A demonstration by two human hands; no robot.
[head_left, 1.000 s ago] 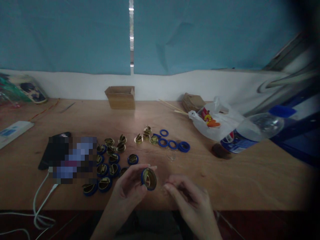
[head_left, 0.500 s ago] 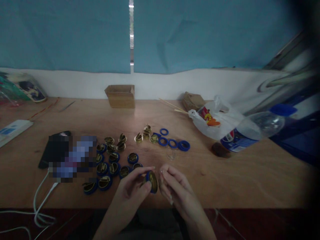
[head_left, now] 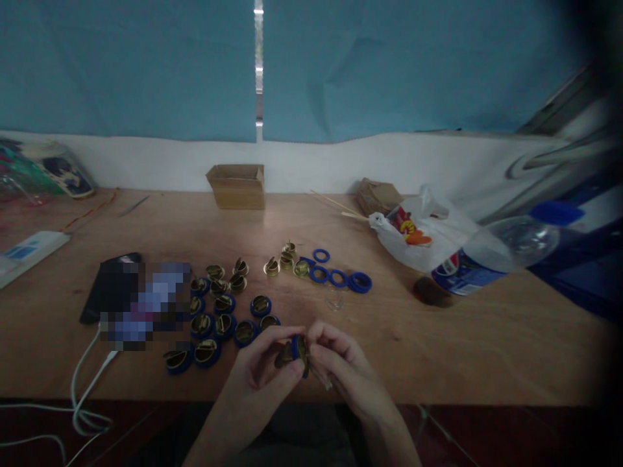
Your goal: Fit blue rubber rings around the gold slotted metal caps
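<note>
Between the fingertips of my left hand [head_left: 263, 376] is a round brass piece with a blue ring [head_left: 295, 350], held on edge near the table's front. My right hand [head_left: 343, 363] is pinched against its right side; what those fingers grip is too small to make out. Several brass pieces in blue rings [head_left: 205, 351] lie to the left of my hands. Beyond them are brass pieces without rings [head_left: 271, 266]. Several loose blue rings [head_left: 360, 282] lie beside these, with small clear rings [head_left: 334, 299] just in front.
A cardboard box [head_left: 238, 188] stands at the back. To the right are a plastic bag [head_left: 409, 240] and a tilted bottle [head_left: 467, 272]. On the left lie a dark phone [head_left: 109, 292], a partly blurred device, white cables [head_left: 80, 389] and a power strip [head_left: 32, 256].
My right hand has moved left and now meets the blue-ringed brass piece, which has turned more edge-on in my left hand. The whole view has shifted slightly.
</note>
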